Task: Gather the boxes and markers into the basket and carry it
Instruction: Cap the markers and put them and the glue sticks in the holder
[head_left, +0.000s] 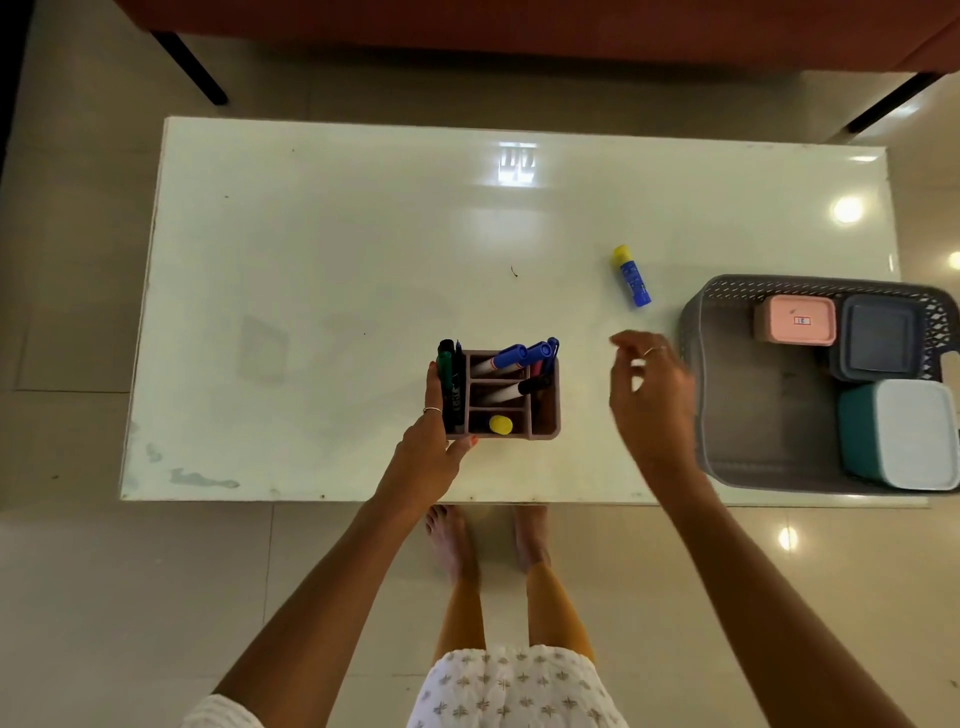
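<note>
A brown divided organiser (545, 415) stands near the table's front edge, holding several markers (506, 358) and a yellow-capped stick (501, 424). My left hand (434, 441) grips its left side. My right hand (652, 395) hovers to its right with fingers apart and holds nothing. A blue glue stick with a yellow cap (632, 277) lies loose on the table beyond my right hand. The grey basket (753, 415) sits at the table's right end with a pink box (796, 320), a dark grey box (880, 338) and a teal box with a white lid (904, 434) inside.
The glossy white table (337, 260) stands on a tiled floor. A dark red sofa with black legs (519, 26) runs along the far side. My bare feet (488, 540) are at the table's near edge. The basket overhangs the table's right end.
</note>
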